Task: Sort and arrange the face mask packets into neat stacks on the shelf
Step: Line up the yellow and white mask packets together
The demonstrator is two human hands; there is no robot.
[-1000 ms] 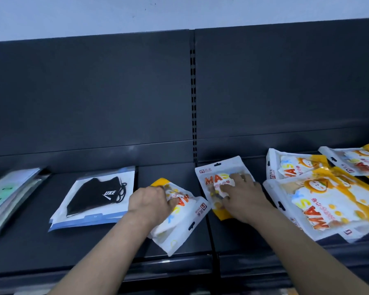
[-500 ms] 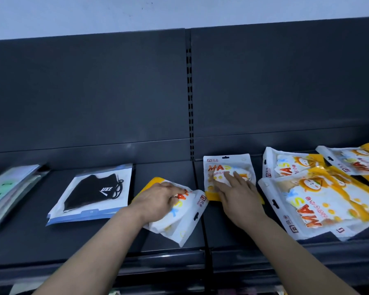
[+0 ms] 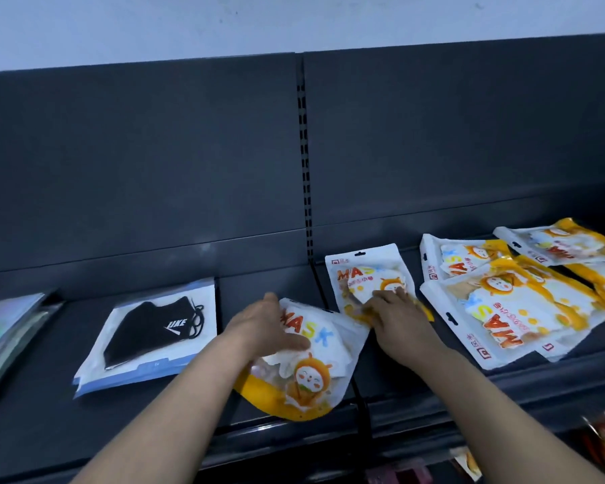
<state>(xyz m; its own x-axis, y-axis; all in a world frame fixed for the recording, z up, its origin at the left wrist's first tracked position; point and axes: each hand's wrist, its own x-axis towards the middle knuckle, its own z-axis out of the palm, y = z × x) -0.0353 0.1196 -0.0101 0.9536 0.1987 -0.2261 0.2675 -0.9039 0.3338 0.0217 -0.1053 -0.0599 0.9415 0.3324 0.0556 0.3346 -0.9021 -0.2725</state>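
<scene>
Dim, bluish light; soft overall blur, wide-angle bending toward the edges.

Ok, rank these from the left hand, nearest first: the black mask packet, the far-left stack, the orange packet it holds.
1. Orange packet: gripped by the left hand.
2. Black mask packet: just to its left.
3. Far-left stack: at the picture's left edge.

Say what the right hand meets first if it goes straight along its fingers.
The right hand rests on the upright MASK packet. Past the packet's top edge it would likely meet the shelf's back panel, right of the slotted post; depth is unclear.
</scene>
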